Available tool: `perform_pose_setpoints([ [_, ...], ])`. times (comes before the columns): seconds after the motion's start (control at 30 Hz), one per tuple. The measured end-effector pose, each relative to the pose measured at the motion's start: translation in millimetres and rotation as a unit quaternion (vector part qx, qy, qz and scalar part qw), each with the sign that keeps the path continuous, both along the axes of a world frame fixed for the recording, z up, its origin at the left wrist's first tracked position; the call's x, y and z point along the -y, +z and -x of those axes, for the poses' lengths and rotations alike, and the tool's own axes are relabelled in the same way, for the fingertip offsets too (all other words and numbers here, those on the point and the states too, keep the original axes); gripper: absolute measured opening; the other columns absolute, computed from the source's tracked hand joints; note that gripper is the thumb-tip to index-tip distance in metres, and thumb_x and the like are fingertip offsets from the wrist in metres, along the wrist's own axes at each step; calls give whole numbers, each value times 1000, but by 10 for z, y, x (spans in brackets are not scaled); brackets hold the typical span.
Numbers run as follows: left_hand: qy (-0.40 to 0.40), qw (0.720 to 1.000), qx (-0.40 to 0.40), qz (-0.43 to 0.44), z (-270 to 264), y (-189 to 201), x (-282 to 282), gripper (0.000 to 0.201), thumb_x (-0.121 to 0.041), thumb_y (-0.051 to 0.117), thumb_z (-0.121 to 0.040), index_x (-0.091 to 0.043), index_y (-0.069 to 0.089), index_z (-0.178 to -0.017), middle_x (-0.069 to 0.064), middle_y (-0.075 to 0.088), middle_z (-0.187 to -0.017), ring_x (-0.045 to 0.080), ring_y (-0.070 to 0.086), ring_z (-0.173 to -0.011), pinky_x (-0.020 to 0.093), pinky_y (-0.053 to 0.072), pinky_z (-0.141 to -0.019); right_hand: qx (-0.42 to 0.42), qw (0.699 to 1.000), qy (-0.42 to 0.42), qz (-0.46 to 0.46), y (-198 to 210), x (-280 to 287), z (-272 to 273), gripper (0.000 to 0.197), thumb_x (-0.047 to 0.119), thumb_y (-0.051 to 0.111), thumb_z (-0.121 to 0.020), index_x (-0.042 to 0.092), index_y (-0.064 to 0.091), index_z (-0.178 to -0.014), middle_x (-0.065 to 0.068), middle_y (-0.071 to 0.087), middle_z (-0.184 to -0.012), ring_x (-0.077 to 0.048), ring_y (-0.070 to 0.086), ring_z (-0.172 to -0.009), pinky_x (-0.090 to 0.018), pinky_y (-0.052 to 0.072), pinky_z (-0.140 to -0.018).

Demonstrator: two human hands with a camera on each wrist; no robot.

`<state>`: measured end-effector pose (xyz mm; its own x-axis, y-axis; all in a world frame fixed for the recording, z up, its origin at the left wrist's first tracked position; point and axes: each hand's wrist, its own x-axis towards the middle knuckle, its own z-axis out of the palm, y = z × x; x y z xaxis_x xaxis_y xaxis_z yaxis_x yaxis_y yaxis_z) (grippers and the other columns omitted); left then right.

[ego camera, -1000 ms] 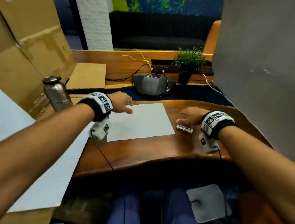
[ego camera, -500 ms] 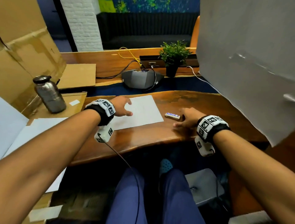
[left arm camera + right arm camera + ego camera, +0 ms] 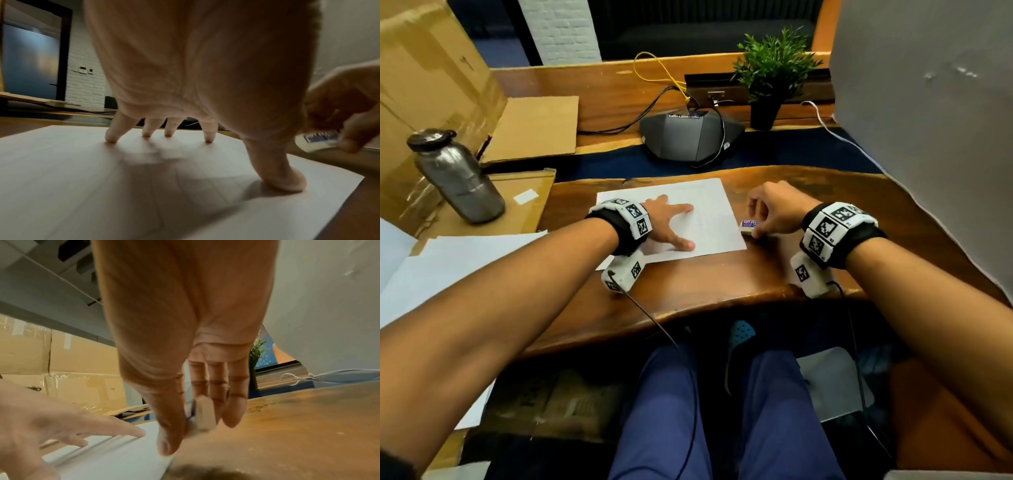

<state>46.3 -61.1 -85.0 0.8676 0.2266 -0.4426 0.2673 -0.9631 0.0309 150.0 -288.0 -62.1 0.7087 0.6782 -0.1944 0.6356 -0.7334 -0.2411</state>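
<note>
- Left hand (image 3: 666, 224) lies spread, all 5 fingertips (image 3: 208, 138) pressing the white paper (image 3: 709, 205).
- Right hand (image 3: 774, 210) pinches the eraser (image 3: 750, 226) between thumb and fingers, at the paper's right edge.
- Both sit on the wooden desk (image 3: 722, 291).

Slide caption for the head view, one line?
Left hand pins paper on desk while right hand pinches eraser.
</note>
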Motion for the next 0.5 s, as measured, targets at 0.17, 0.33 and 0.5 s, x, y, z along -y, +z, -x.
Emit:
perform_pose_setpoints([
  [0.17,-62,998,-16,26,-121,29,206,101,-63,74,-72,-45,15,-152,4,3,-164,30,8,-150,55,15,-117,26,998,45,-27,-35,38,58,34,20,78,-84,19,72,-117,-6,67,-119,-24,62,-103,-36,53,-85],
  [0.33,-74,994,6,74,-176,81,349,91,-46,83,-71,-29,33,-146,-2,27,-156,26,35,-137,42,31,-108,-8,997,73,-1,-128,76,98,34,19,74,-88,17,72,-122,-2,69,-123,-21,63,-107,-29,52,-88],
  [0.5,-58,993,37,94,-159,38,460,94,-57,88,-56,-30,39,-132,0,33,-148,26,40,-128,46,38,-104,-15,997,74,-25,-146,21,121,29,25,75,-87,15,75,-115,-2,74,-111,-17,65,-96,-28,55,-82],
])
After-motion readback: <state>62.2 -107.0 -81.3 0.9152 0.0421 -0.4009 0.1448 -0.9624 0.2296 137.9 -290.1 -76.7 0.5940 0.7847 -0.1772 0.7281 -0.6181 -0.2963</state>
